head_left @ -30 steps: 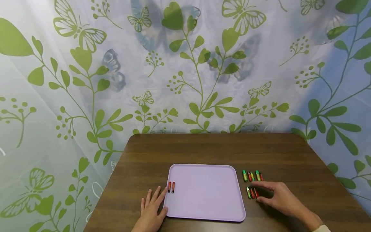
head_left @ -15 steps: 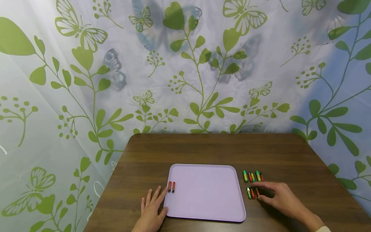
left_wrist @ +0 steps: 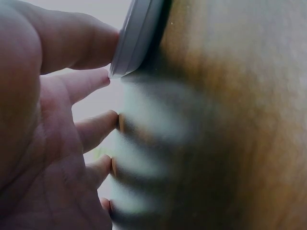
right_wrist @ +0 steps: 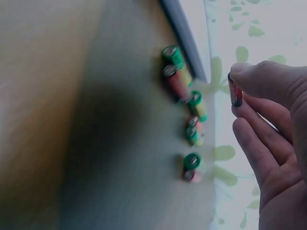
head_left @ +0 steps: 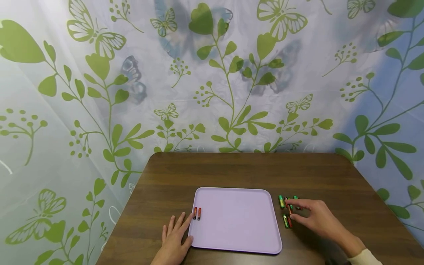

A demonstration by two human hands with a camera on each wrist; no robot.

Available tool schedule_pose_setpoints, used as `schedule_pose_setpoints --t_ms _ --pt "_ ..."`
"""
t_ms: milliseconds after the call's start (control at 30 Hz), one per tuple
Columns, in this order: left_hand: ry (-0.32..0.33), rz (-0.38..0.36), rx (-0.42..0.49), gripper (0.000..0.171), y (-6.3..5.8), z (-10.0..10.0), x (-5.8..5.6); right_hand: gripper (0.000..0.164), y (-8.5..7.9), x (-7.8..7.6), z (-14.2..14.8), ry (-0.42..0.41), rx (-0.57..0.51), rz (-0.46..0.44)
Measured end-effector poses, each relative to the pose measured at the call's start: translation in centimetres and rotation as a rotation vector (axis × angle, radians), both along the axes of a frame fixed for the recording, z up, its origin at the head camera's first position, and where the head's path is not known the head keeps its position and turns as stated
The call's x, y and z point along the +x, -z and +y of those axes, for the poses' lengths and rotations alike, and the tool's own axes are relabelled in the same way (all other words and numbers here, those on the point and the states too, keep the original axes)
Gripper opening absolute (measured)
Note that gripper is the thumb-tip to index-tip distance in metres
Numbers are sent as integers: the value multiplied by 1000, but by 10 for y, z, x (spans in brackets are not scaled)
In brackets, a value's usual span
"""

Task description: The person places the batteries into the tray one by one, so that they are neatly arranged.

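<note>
Ten batteries are in view. The right hand pinches one of them, a small red battery, between thumb and fingertips, its other fingers loosely bent; the battery is off the worktop, to the right of the tray. Two slim red-and-black batteries lie side by side inside the tray, near its left edge. The other seven are on the worktop just beyond the tray's right side: four green batteries and three red batteries. They form two rows, five in the far one, partly hidden by the right hand in the head view, and two in the near one. The left hand holds no battery; its fingers are spread, with the thumb touching the tray's left rim. One curtain printed with leaves and butterflies hangs behind.
</note>
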State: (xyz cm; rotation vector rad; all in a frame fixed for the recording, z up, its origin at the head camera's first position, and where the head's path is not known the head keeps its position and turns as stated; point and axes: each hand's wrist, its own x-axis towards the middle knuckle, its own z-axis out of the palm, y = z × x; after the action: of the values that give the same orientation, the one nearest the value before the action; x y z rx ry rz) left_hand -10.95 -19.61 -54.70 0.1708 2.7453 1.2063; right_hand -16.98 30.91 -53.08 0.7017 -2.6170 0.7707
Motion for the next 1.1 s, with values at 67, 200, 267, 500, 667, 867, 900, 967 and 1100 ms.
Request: schedule_pose_setpoints --t_ms 67,200,267,500,667,867,900,967,1100 --pt "3 2 -2 69 1 0 0 49 -4 -2 -5 -13 -9 6" --pt "6 0 -4 70 2 0 0 48 -11 -8 -17 -46 -26 -28" --pt "6 0 -5 70 2 0 0 47 -15 -12 -24 -58 -27 -45" --pt "5 -12 -3 70 2 1 0 52 -23 -28 -49 -135 -28 -17" --pt "5 -16 5 70 1 2 0 54 -29 -37 -69 -183 -45 14" --pt "-1 1 -1 69 1 2 1 54 -36 -45 -95 -230 -75 3" --pt "-2 4 -2 69 1 2 1 53 -37 -46 -99 -240 -87 -7" --pt "-3 6 -1 69 1 2 1 53 -39 -48 -108 -254 -105 -28" --pt "-4 6 -5 69 0 2 1 52 -38 -50 -123 -276 -137 -62"
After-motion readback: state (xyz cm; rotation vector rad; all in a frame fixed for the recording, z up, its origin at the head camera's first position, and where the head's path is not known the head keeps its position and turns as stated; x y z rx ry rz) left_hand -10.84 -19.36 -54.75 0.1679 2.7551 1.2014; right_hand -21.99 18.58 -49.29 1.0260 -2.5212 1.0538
